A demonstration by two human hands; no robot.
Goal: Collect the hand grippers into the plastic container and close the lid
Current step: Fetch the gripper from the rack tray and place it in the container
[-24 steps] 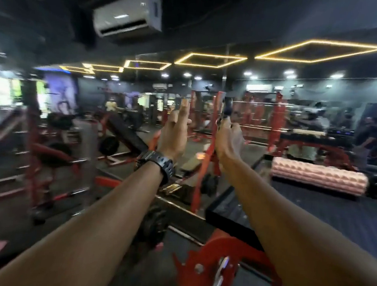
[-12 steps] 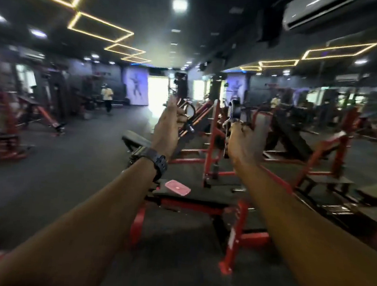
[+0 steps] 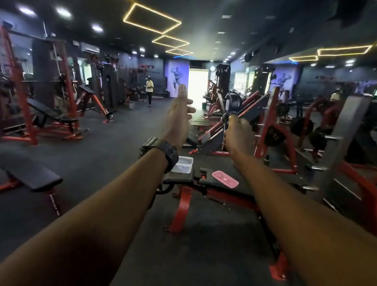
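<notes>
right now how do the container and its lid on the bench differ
The plastic container is clear and box-shaped, standing open; the pink lid is opaque and lies flat. The container is partly hidden behind the left wrist, while the lid shows in full, to its right. The container sits farther back on the bench than the lid. Both rest on its black pads, apart from each other.

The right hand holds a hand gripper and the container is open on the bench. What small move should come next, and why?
Probably lower the right hand with its black hand gripper toward the clear plastic container on the black bench: its pink lid lies off beside it. The left hand is open.
</notes>
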